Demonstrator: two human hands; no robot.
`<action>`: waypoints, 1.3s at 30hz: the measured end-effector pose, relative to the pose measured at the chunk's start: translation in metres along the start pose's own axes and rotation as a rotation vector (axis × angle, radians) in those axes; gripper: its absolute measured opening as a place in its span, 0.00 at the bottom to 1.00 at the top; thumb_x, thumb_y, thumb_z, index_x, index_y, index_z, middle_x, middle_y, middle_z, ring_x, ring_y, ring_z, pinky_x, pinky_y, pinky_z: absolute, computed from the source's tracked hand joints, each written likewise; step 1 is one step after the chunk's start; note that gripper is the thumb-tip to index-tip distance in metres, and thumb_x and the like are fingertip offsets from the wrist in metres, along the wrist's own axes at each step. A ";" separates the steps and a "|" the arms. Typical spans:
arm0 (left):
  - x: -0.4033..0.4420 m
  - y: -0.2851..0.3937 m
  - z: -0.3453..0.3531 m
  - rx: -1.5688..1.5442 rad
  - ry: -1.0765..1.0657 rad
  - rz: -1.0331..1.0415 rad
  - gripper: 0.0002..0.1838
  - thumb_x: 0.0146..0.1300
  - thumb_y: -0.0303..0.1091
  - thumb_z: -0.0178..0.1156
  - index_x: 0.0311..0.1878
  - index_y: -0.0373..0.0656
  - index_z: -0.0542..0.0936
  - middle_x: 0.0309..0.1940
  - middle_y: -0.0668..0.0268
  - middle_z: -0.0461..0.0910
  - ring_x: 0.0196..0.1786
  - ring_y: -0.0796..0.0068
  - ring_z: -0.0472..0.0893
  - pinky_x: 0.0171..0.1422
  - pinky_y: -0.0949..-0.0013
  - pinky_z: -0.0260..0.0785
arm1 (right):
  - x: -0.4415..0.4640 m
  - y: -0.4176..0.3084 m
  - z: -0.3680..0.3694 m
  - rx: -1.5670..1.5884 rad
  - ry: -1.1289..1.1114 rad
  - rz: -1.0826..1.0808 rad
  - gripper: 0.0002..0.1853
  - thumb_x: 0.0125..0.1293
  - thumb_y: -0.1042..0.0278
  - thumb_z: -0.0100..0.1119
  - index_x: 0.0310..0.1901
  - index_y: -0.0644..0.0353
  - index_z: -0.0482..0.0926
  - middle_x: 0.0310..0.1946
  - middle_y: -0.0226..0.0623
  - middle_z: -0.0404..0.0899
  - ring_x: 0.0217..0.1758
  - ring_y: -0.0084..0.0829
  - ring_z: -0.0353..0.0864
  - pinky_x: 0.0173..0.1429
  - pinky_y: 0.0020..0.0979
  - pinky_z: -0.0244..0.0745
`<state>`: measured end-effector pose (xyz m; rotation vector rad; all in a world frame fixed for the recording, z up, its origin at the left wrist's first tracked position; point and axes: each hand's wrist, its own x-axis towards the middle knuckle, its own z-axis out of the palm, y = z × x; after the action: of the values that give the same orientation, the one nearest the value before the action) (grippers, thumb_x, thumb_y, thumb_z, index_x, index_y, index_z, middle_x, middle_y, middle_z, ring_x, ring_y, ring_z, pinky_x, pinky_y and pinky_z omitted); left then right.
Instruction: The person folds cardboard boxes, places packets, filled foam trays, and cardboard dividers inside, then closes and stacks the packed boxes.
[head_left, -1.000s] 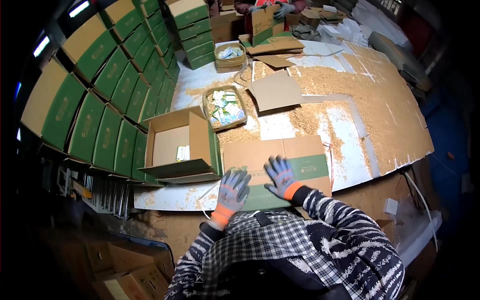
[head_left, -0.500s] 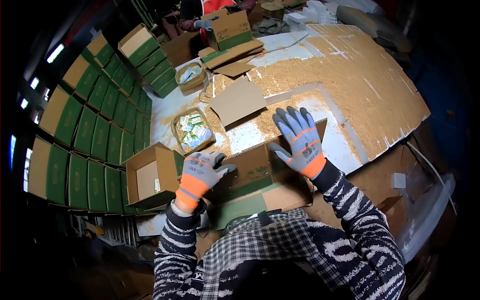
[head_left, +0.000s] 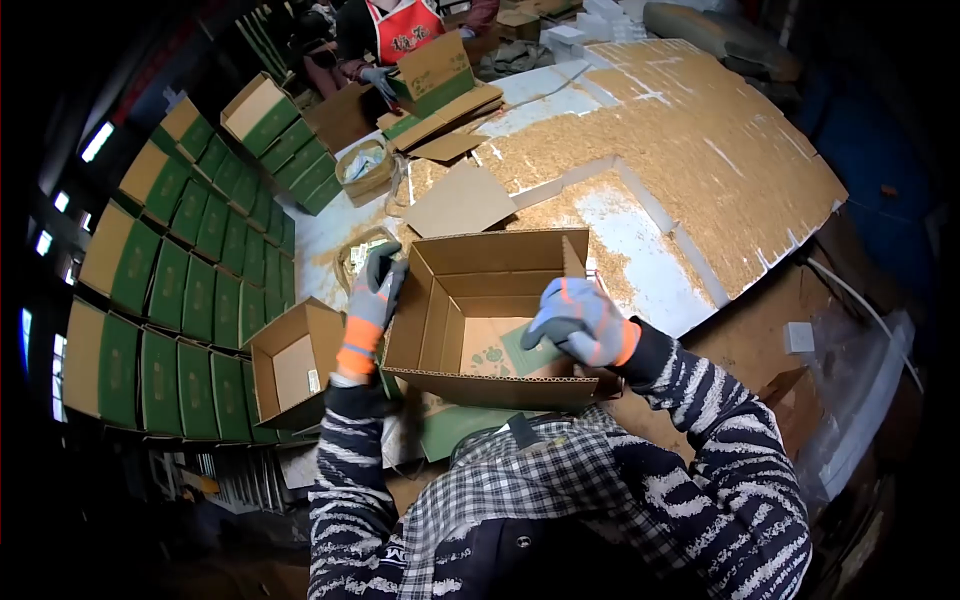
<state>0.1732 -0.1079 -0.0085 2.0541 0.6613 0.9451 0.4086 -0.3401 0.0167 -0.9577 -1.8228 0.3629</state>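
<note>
A cardboard box [head_left: 455,265] stands opened up in front of me, its open side facing up and a green print showing on the flap inside. My left hand [head_left: 376,290], in a grey and orange glove, is at the box's left wall with its fingers bent close together; what they grip is hard to make out. My right hand [head_left: 580,325], slightly blurred, has its fingers curled over the right end, by an upright flap [head_left: 573,262]. Under the box lies green-printed flat cardboard [head_left: 470,430].
Green boxes [head_left: 165,290] are stacked at left, beside an open box [head_left: 295,370]. Two baskets [head_left: 365,172], a loose cardboard sheet [head_left: 460,200] and brown crumbs [head_left: 720,140] lie on the table. Another person [head_left: 405,30] handles a box [head_left: 435,80] at the back.
The flat cardboard has been raised into an open box. My left hand has moved up along its left side; my right hand has come down and curled at the right end. The view has shifted.
</note>
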 end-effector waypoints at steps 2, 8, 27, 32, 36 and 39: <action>-0.024 0.009 0.040 -0.192 0.157 -0.084 0.10 0.70 0.34 0.56 0.49 0.40 0.80 0.38 0.66 0.81 0.40 0.75 0.78 0.48 0.70 0.71 | -0.024 0.024 0.039 -0.365 -0.351 0.285 0.09 0.60 0.58 0.60 0.38 0.50 0.83 0.33 0.35 0.81 0.38 0.39 0.79 0.54 0.38 0.71; -0.053 -0.011 0.059 0.756 -0.633 0.242 0.16 0.62 0.40 0.59 0.54 0.62 0.81 0.63 0.77 0.73 0.72 0.62 0.64 0.76 0.41 0.46 | 0.000 -0.022 0.015 -0.478 -0.066 0.317 0.30 0.61 0.45 0.61 0.61 0.52 0.73 0.55 0.48 0.73 0.56 0.49 0.74 0.63 0.47 0.67; -0.037 0.102 0.019 -0.148 -0.271 -0.428 0.32 0.63 0.30 0.57 0.70 0.34 0.64 0.54 0.59 0.79 0.51 0.75 0.78 0.52 0.72 0.71 | -0.096 0.069 0.101 0.909 0.584 0.936 0.32 0.73 0.43 0.48 0.69 0.58 0.61 0.63 0.36 0.61 0.59 0.21 0.62 0.65 0.26 0.57; -0.063 0.064 0.078 0.550 -1.076 -0.126 0.32 0.60 0.43 0.65 0.68 0.52 0.70 0.48 0.49 0.81 0.48 0.49 0.80 0.58 0.56 0.71 | -0.162 0.097 0.037 -0.168 0.029 1.071 0.20 0.65 0.46 0.59 0.47 0.53 0.84 0.38 0.38 0.84 0.40 0.37 0.82 0.47 0.34 0.76; -0.057 0.061 0.067 0.198 -1.000 -0.189 0.16 0.53 0.41 0.68 0.42 0.43 0.86 0.34 0.57 0.86 0.39 0.58 0.85 0.48 0.66 0.75 | -0.249 0.130 -0.114 -1.244 0.931 1.051 0.40 0.55 0.50 0.69 0.68 0.53 0.67 0.69 0.48 0.63 0.72 0.46 0.60 0.73 0.42 0.56; -0.042 0.023 0.052 0.109 -0.980 -0.118 0.09 0.57 0.34 0.63 0.38 0.41 0.86 0.36 0.59 0.86 0.41 0.60 0.85 0.51 0.65 0.74 | -0.360 0.184 -0.184 -0.694 1.485 1.935 0.60 0.49 0.35 0.70 0.77 0.49 0.46 0.75 0.55 0.49 0.76 0.56 0.50 0.76 0.53 0.47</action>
<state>0.1927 -0.1726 -0.0293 2.2073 0.2814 -0.2187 0.7180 -0.5228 -0.2448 -2.2765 0.7865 -0.0222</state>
